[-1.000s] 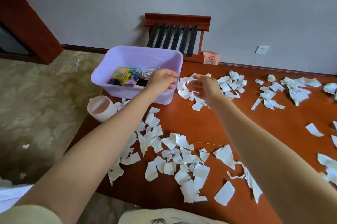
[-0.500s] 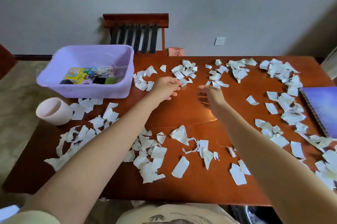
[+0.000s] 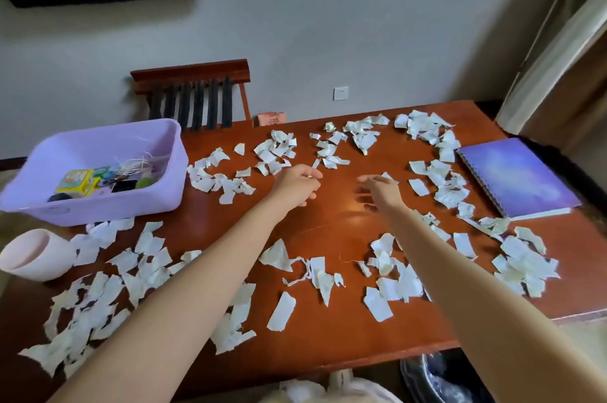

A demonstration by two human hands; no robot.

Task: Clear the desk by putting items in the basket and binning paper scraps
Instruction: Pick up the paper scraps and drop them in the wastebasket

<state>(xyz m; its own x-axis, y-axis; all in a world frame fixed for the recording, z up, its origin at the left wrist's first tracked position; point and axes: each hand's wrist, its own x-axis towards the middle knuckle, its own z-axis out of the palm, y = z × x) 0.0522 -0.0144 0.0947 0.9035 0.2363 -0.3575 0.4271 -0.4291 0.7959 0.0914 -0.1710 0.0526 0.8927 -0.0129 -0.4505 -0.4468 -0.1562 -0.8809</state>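
Note:
White paper scraps (image 3: 277,153) lie all over the red-brown wooden desk (image 3: 328,330), in heaps at the back, the right and the front left. A purple plastic basket (image 3: 98,205) stands at the desk's left end with small items inside. A purple spiral notebook (image 3: 512,172) lies at the right edge. My left hand (image 3: 297,186) hovers over the bare middle of the desk with fingers loosely curled and nothing visible in it. My right hand (image 3: 381,192) is beside it, fingers spread and empty, close to a scrap.
A pale pink cup (image 3: 33,255) lies on its side at the front left corner. A small red box (image 3: 271,118) stands at the desk's back edge by a wooden chair (image 3: 193,97). A bin with a dark liner (image 3: 443,379) sits under the front edge.
Both hands have drawn away from the basket to the middle of the desk. The view has swung right, bringing the notebook and the right end of the desk into sight.

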